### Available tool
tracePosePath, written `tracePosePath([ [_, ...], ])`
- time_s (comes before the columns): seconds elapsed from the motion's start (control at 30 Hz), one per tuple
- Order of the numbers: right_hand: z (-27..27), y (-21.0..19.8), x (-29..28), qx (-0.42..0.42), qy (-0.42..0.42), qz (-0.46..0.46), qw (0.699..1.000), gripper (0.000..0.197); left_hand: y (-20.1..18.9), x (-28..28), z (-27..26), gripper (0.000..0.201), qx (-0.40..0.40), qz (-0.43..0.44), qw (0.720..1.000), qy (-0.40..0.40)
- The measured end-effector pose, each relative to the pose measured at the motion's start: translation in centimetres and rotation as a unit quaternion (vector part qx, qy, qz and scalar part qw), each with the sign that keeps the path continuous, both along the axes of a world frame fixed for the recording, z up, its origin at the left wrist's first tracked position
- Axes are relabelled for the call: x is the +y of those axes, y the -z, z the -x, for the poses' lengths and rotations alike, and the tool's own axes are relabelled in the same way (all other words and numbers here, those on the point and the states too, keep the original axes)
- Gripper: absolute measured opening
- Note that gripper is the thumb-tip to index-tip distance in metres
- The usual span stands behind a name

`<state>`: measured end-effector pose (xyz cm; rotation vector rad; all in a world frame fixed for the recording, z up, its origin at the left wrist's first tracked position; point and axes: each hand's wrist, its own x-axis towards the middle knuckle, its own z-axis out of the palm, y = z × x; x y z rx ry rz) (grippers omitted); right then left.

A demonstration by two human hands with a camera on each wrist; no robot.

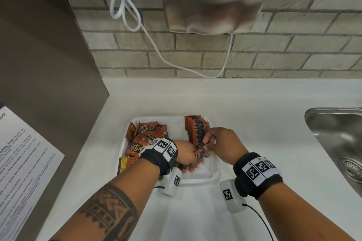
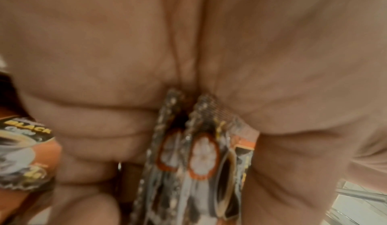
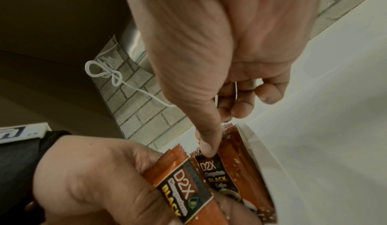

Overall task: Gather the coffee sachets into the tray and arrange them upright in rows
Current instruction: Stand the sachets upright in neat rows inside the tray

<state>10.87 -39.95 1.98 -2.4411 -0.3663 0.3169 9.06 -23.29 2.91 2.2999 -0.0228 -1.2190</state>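
A shallow white plastic tray (image 1: 212, 175) sits on the white table (image 1: 254, 123), below a brushed-steel hand dryer (image 1: 215, 0) mounted on the grey brick wall (image 1: 293, 55). Along the tray's right side stands a row of orange-and-black coffee sachets (image 1: 197, 131), upright on edge and packed face to face, running from the far rim toward the person. At the tray's left side lies a loose heap of the same sachets (image 1: 145, 135), flat and overlapping at mixed angles — a few at the near-left corner hang over the rim.

The left hand (image 1: 186, 154) is inside the tray, fingers curled round a small bundle of sachets (image 3: 182, 187) held on edge; the left wrist view shows at least two or three of them pressed together against the palm, their crimped ends pointing into it. The right hand (image 1: 221, 143) is at the near end of the upright row, its thumb (image 3: 207, 145) pressing down on the top edge of the nearest sachet there (image 3: 217, 174), with the other fingers curled on the far side of the row; whether they pinch that sachet cannot be told. The held bundle sits just beside that sachet, nearly touching it.

A stainless-steel sink (image 1: 340, 139) is set into the table at the right, and a printed paper notice (image 1: 21, 162) lies at the far left.
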Motion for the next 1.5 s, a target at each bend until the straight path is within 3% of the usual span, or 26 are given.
tracePosePath([
  [0.13, 0.0, -0.1, 0.1, 0.001, 0.002, -0.002, 1.000, 0.014, 0.1, 0.2, 0.1, 0.002, 0.001, 0.014, 1.000, -0.012],
  [0.63, 0.2, -0.2, -0.2, -0.002, 0.000, -0.003, 1.000, 0.012, -0.2, 0.8, 0.2, 0.013, -0.010, 0.054, 0.998, -0.042],
  [0.93, 0.0, -0.1, -0.2, -0.003, 0.001, 0.008, 1.000, 0.021, 1.0, 0.9, 0.0, 0.002, 0.005, 0.076, 0.995, -0.057],
  [1.07, 0.1, -0.2, 0.0, -0.003, 0.001, 0.007, 1.000, 0.019, 1.0, 1.0, 0.0, 0.011, 0.006, 0.069, 0.996, -0.058],
  [1.5, 0.1, -0.2, -0.1, 0.002, 0.002, 0.009, 1.000, 0.021, 0.9, 0.5, 0.2, 0.005, 0.025, 0.069, 0.995, -0.074],
])
